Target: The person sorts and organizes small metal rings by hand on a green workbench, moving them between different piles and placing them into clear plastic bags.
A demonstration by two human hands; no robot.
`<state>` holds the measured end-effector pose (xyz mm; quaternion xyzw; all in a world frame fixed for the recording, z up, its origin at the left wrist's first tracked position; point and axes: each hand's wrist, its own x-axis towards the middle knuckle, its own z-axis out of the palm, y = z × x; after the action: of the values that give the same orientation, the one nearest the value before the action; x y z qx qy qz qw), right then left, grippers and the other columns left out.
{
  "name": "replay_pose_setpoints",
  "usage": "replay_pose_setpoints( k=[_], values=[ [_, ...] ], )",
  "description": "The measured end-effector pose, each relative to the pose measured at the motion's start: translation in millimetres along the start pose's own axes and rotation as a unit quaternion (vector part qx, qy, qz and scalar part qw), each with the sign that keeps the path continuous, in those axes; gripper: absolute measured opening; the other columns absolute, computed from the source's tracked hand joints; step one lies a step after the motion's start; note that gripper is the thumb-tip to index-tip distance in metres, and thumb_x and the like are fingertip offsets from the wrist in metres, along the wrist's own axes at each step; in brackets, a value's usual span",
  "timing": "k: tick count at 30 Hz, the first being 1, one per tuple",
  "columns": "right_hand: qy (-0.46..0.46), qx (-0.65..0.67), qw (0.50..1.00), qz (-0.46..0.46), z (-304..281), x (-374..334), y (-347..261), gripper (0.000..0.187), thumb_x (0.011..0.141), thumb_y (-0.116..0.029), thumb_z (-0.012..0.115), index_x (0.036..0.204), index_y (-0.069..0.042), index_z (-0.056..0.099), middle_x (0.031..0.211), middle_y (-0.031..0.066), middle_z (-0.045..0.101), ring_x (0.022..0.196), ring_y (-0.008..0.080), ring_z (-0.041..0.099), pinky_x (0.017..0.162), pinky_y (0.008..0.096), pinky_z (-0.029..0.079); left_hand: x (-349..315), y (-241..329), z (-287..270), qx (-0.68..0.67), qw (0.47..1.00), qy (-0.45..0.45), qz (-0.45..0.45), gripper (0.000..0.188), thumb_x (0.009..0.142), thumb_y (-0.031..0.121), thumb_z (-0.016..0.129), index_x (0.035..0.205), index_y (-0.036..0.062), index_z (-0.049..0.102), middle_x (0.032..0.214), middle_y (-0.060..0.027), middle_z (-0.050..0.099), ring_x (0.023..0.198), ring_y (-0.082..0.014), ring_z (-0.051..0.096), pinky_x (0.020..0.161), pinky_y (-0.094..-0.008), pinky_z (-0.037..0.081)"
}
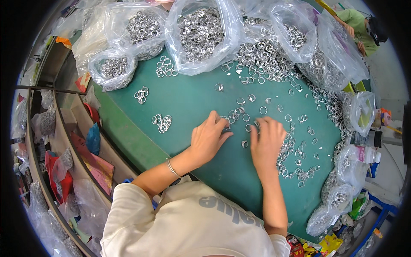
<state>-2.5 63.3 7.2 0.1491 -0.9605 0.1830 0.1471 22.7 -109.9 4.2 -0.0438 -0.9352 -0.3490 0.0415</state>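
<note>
Many silver finger rings lie on a green tabletop [180, 100]. My left hand [207, 137], a bangle on its wrist, rests palm down with bent fingers. Its index fingertip touches the edge of a small cluster of rings [234, 114], and its thumb stands apart. My right hand [268, 139] is just to the right, slightly blurred. Its thumb and fingers close around a silver ring that is mostly hidden; another ring [248, 127] lies beside the thumb. Three small ring groups sit at the left: one farther back [166, 67], one in the middle [141, 94] and one nearer [162, 123].
Open clear plastic bags of rings [201, 34] line the far edge, beside a large loose heap [265, 58]. Scattered rings [299, 150] spread right of my right hand. More bags [338, 199] stand along the right edge. Shelves with packets [64, 141] are at the left; another person [359, 30] is far right.
</note>
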Motion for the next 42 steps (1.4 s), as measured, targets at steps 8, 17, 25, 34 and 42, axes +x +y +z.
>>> replay_pose_setpoints(
  k=[8,17,25,34,42],
  values=[
    [-0.01,0.091,0.996,-0.011,-6.6,-0.1,6.5,0.013,0.077,-0.009,0.07,0.086,-0.005,0.061,0.099,0.0049,0.059,0.095,0.0255,0.052,0.084,0.0407,0.036,-3.7,-5.1,-2.2,-0.038,0.999,0.025,0.022,0.016,0.077,0.002,0.069,0.09,0.0057,0.06,0.089,-0.0082,0.05,0.067,-0.0271,0.057,0.057,-0.0378,0.045],
    [-0.009,0.027,0.998,-0.051,0.2,-5.6,11.0,0.013,0.078,-0.006,0.069,0.088,-0.004,0.061,0.099,0.0062,0.059,0.092,0.0253,0.054,0.082,0.04,0.036,-18.9,-4.6,0.9,-0.065,0.998,-0.017,0.019,0.016,0.081,0.003,0.066,0.096,0.0064,0.06,0.093,-0.0088,0.051,0.069,-0.0281,0.057,0.06,-0.0386,0.046],
    [0.035,0.114,0.991,0.062,-23.0,-21.0,30.5,0.011,0.078,-0.002,0.069,0.086,-0.003,0.061,0.092,0.0085,0.063,0.083,0.0245,0.057,0.078,0.0334,0.039,-2.7,12.3,3.4,-0.068,0.994,-0.042,0.076,0.023,0.081,0.007,0.066,0.103,0.0055,0.059,0.093,-0.0096,0.051,0.075,-0.0293,0.058,0.062,-0.0399,0.048],
    [0.045,0.553,0.762,0.335,-65.1,-83.0,29.5,0.03,0.093,-0.004,0.053,0.122,0.0,0.049,0.098,0.0093,0.064,0.079,0.0123,0.059,0.07,0.0245,0.046,43.6,25.6,42.0,0.038,0.988,-0.086,0.122,0.024,0.078,0.012,0.069,0.097,0.0028,0.057,0.095,-0.0118,0.052,0.079,-0.0335,0.059,0.064,-0.0421,0.05],
    [0.01,0.62,0.686,0.381,-74.2,-130.4,33.9,0.025,0.094,-0.005,0.052,0.117,0.002,0.055,0.1,0.0112,0.063,0.078,0.0143,0.059,0.065,0.025,0.046,34.3,12.7,28.9,0.014,0.989,-0.075,0.124,0.014,0.083,-0.001,0.058,0.096,0.0005,0.056,0.093,-0.0166,0.059,0.076,-0.0378,0.06,0.064,-0.0435,0.049]
  ],
)
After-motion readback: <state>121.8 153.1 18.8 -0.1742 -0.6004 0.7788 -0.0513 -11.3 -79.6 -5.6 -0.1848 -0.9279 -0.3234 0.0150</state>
